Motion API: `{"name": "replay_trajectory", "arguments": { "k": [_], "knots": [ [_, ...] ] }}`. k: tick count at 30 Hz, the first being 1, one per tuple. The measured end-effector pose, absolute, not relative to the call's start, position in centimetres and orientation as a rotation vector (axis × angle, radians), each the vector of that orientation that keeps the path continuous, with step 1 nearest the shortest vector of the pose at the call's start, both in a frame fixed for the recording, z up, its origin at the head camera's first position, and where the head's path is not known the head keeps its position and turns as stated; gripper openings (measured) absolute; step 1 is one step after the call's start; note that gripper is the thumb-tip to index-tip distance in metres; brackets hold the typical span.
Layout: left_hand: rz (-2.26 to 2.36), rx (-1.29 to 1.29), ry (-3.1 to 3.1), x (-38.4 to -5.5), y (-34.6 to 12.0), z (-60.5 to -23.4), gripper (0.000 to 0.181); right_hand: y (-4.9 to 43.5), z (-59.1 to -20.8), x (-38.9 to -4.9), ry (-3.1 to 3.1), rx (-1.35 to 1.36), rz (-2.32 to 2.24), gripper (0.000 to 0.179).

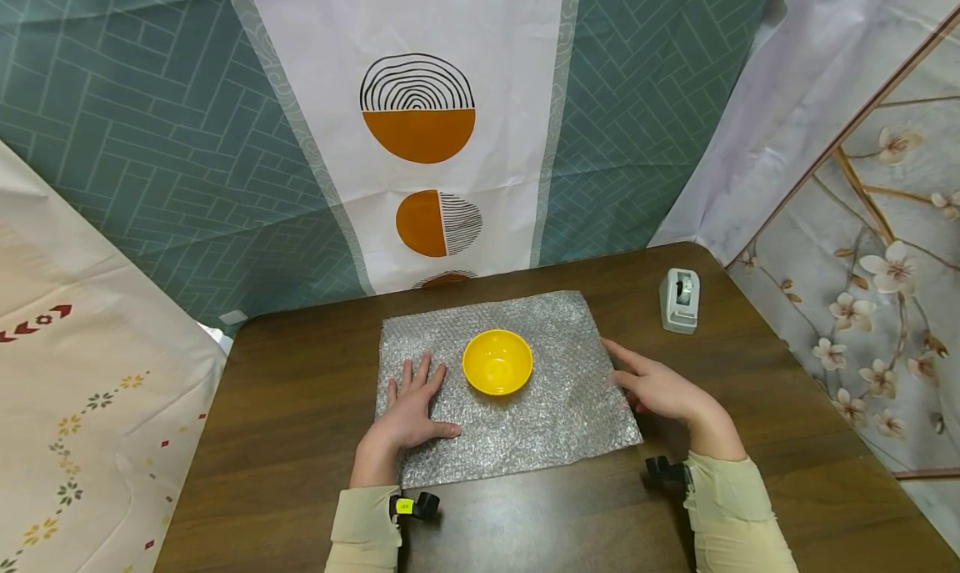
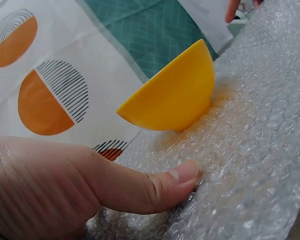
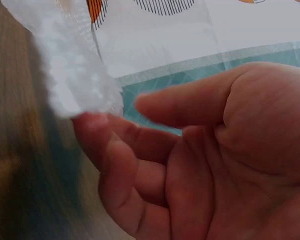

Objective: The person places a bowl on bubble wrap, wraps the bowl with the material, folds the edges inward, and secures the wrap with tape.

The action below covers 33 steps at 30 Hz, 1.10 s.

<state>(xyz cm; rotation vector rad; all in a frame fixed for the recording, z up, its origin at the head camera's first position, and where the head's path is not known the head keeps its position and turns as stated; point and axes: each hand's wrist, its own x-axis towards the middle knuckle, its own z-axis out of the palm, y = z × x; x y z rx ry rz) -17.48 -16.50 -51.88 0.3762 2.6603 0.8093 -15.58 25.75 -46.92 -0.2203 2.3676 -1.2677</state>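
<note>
A yellow bowl (image 1: 497, 363) stands upright on a sheet of bubble wrap (image 1: 570, 406) spread flat over the table. My left hand (image 1: 407, 414) rests on the left part of the sheet, fingers spread, with its thumb pointing toward the bowl but apart from it. In the left wrist view the bowl (image 2: 177, 95) shows from the side, beyond the thumb. At the sheet's right edge is my right hand (image 1: 663, 387). The right wrist view shows its bent fingers (image 3: 122, 175) touching the bubble wrap's edge (image 3: 75, 85) from below, while the thumb is held away from them.
A pale tape dispenser (image 1: 680, 300) sits near the back right of the brown wooden table (image 1: 300, 389). Patterned cloth (image 1: 465, 148) hangs behind the table, with more cloth along both sides.
</note>
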Motion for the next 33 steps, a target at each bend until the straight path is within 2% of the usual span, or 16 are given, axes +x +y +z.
{"name": "replay_trajectory", "arguments": {
  "k": [8, 16, 28, 33],
  "knots": [
    [0.803, 0.376, 2.660, -17.4, -16.4, -51.8, 0.115, 26.8, -46.9, -15.4, 2.223, -0.471, -1.274, 0.058],
    [0.811, 0.375, 2.662, -17.4, -16.5, -51.8, 0.116, 27.0, -46.9, -15.5, 2.232, -0.532, -1.272, 0.050],
    [0.807, 0.371, 2.661, -17.5, -16.5, -51.8, 0.115, 27.0, -47.0, -15.7, 2.290, -0.595, -1.254, 0.016],
    [0.814, 0.371, 2.657, -17.5, -16.4, -51.8, 0.116, 27.2, -46.9, -15.5, 2.278, -0.603, -1.267, 0.021]
  ]
}}
